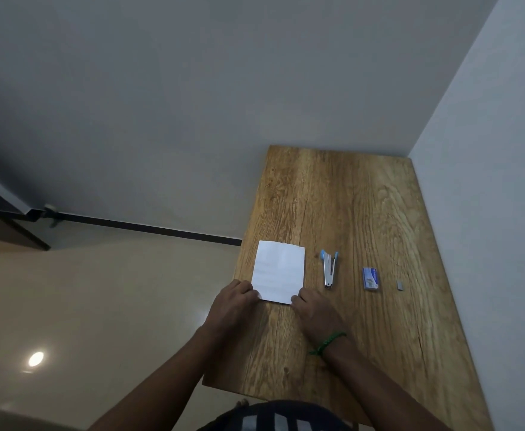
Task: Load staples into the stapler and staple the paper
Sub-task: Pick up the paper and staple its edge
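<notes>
Touching paper [279, 270] at both near corners: L hand [236, 298] at near-left corner, R hand [314, 309] at near-right corner. Fingers of both bent down onto sheet edge; pinch vs. press cannot be told from head view. Paper pos.: flat on wooden table [363, 197], close to left edge, approx. mid-depth. Faint print on sheet, not legible. Just right of paper, apart from it and from both hands: stapler [329, 269], metal w/ blue tips, spread open in a V, hinge toward near edge. Farther right: staple box [370, 278], blue, lying flat; label not readable, contents not visible. Beyond box, toward right edge: small grey staple strip [399, 284], loose on table. On R wrist: green band [328, 343].
</notes>
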